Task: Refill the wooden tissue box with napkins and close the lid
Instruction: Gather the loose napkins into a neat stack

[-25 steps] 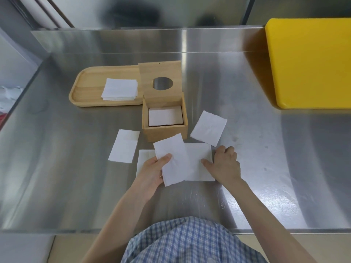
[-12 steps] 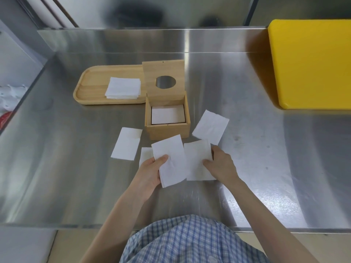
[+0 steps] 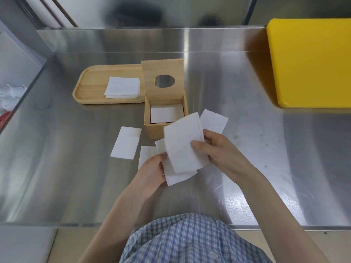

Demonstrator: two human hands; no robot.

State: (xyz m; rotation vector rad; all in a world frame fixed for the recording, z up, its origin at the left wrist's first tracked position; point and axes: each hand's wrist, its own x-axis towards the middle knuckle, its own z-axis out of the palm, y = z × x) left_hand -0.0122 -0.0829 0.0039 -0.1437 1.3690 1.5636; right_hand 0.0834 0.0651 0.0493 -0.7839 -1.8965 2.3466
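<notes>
The wooden tissue box (image 3: 152,130) stands mid-table with its hinged lid (image 3: 163,72) upright, a round hole in it. White napkins (image 3: 166,114) lie inside. My right hand (image 3: 218,150) pinches a white napkin (image 3: 182,145) lifted just in front of the box. My left hand (image 3: 152,173) grips other napkins (image 3: 178,177) underneath it. Loose napkins lie on the table: one left of the box (image 3: 126,142), one right of it (image 3: 213,120), one partly hidden behind my left hand (image 3: 147,153).
A wooden tray (image 3: 91,86) with a napkin stack (image 3: 122,90) sits left of the box. A yellow board (image 3: 311,61) lies at the far right. The steel table (image 3: 266,168) ends in a raised back edge.
My right hand has picked the flat napkin off the table and brought it over the napkins in my left hand. Both hands have risen slightly toward the box.
</notes>
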